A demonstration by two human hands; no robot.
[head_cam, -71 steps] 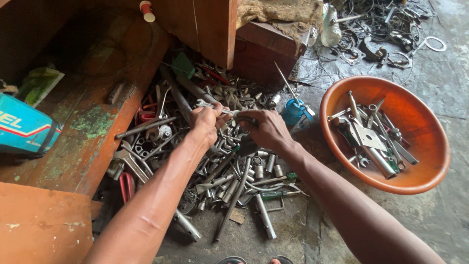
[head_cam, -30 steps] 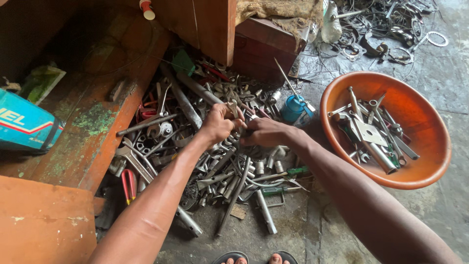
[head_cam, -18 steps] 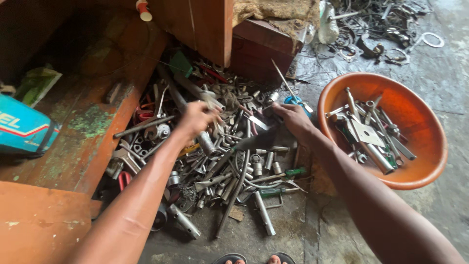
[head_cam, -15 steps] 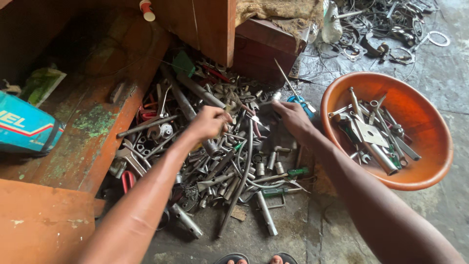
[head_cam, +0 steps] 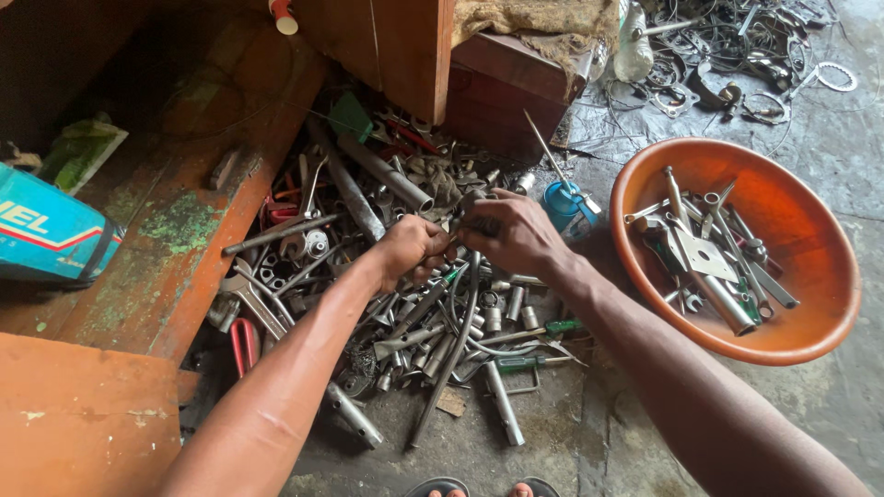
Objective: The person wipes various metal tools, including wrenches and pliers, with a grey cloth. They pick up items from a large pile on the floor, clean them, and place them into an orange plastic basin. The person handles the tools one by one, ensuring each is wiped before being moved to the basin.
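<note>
gripping a small metal part (head_cam: pixel 465 219) together over the tool pile (head_cam: pixel 405 304) on the floor | left hand (head_cam: pixel 412 250) fisted, right hand (head_cam: pixel 511 235) pinching it | orange basin (head_cam: pixel 820 304) sitting right of pile

Head camera looks steeply down, close over the floor (head_cam: pixel 552 442).

left hand (head_cam: pixel 412 248) | right hand (head_cam: pixel 509 232) | meeting over tool pile (head_cam: pixel 414 304) | orange bowl (head_cam: pixel 810 340) right

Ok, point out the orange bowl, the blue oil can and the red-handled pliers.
orange bowl (head_cam: pixel 833 317): head view, on its bare inner wall at the right.
blue oil can (head_cam: pixel 562 204): head view, on its round blue body.
red-handled pliers (head_cam: pixel 244 342): head view, on one red handle.
</note>
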